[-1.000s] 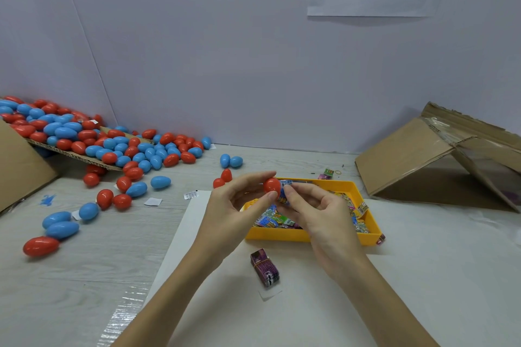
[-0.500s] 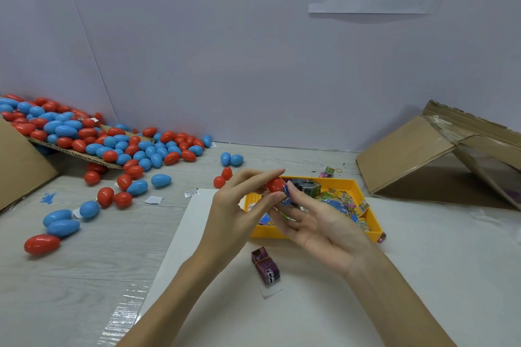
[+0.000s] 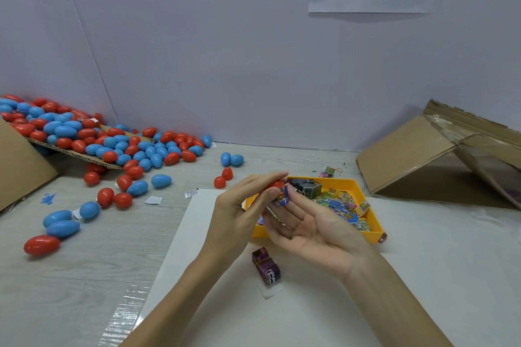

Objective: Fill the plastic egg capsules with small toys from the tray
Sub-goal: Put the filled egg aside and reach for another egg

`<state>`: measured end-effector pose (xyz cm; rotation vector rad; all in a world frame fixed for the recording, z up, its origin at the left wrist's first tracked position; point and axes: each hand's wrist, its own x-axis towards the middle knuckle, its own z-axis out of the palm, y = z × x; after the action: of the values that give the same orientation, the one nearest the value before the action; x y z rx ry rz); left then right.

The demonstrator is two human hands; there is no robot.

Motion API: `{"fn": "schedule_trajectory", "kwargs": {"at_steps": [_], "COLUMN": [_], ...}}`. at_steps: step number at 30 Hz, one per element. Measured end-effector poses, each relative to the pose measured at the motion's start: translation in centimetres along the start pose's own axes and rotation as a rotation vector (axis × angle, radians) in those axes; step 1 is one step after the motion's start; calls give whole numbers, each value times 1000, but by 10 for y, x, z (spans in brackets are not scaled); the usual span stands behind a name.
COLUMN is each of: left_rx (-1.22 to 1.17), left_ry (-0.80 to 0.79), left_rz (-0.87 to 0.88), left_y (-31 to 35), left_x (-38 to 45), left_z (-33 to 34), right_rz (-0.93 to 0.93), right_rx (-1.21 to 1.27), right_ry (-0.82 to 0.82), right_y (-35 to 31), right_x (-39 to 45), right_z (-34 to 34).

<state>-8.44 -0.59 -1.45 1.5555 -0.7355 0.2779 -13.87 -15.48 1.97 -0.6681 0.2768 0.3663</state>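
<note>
- Head view: left hand point(image 3: 239, 205) is raised over the near left corner of the yellow tray point(image 3: 363, 200), thumb and fingers pinched round a red egg half point(image 3: 275, 184).
- Right hand point(image 3: 313, 222) lies palm up just beside the left one, fingers spread loose; its fingertips point(image 3: 293, 191) press a small blue toy packet point(image 3: 282, 197) against the egg half. Whether the packet is partly inside the half cannot be told.
- Tray sits on a white sheet point(image 3: 423, 276) toward the far middle of the desk point(image 3: 70, 276), and holds a heap of small colourful packets point(image 3: 338, 203).
- Purple bundle of packets point(image 3: 266, 266) lies on the sheet, near the tray's near edge and apart from both hands.
- Two red egg halves point(image 3: 222, 177) stand just beyond the sheet's far left corner, with two blue eggs point(image 3: 232, 158) a little farther back.
- Big pile of red and blue eggs point(image 3: 112, 144) spills off a cardboard flap point(image 3: 73, 153) at the far left of the desk, with loose eggs scattered toward the left edge.
- Collapsed cardboard box point(image 3: 417, 155) rests at the far right.
</note>
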Motion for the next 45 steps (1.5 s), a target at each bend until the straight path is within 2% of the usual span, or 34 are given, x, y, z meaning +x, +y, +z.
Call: {"fn": "schedule_trajectory", "kwargs": {"at_steps": [10, 21, 27, 36, 42, 45], "left_rx": [-17, -58, -46, -61, -54, -123], "left_ry": [-3, 54, 63, 79, -56, -24], "left_rz": [7, -36, -74, -64, -102, -167], "left_y": [2, 7, 3, 8, 11, 11], "left_x": [0, 0, -3, -5, -4, -1], "left_z": [1, 3, 5, 8, 3, -2], "right_rz": [19, -1, 0, -14, -75, -67], "right_rx": [45, 43, 59, 58, -69, -85], "right_ry": [39, -25, 24, -4, -72, -94], "right_y": [2, 2, 2, 2, -3, -5], "right_x": [4, 3, 4, 4, -1, -2], "right_z": [-4, -2, -3, -2, -3, -3]}}
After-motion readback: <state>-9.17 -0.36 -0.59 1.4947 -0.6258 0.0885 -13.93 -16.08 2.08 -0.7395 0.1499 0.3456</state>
